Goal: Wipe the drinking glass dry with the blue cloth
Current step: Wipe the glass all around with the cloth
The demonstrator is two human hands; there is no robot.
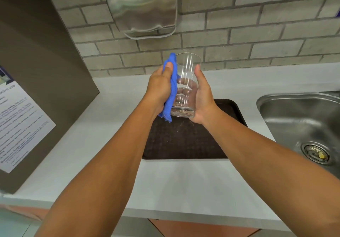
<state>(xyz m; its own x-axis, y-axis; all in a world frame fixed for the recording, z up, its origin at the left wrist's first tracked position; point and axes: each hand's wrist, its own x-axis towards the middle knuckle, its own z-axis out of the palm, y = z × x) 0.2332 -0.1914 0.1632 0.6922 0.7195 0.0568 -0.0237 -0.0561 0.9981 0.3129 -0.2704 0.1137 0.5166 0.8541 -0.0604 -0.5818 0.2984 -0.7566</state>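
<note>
Right hand (201, 97): curled around the right side and base of the drinking glass (184, 89), thumb lying up the wall towards the rim, fingers seen through the glass from behind.
Left hand (161, 88): closed on the blue cloth (170, 97), pressing it flat against the left wall of the glass; thumb on top of the fabric.
Drinking glass: clear, straight-sided tumbler with a thick base, held in the air above the far edge of the tray (184, 139), tilted with its mouth away from the person.
Blue cloth: soft woven fabric, bunched; one end stands up beside the rim, a frayed end hangs below the left palm. It covers only the left side of the glass.
Tray: dark brown, rectangular with rounded corners, fine grid texture, a few water droplets on it; both forearms cross over it.
Bench (103, 145): smooth white surface; the tray lies near its middle.
Sink (301, 119): stainless steel basin with a round drain strainer, set into the bench at its right edge, well apart from the hands.
Wall (257, 34): grey brick-pattern tiles behind the far edge.
Dispenser (143, 7): brushed metal box mounted on the wall above the glass.
Cabinet (36, 71): grey-brown panel at the left edge, bearing a printed notice (20, 124); text too blurred to read.
</note>
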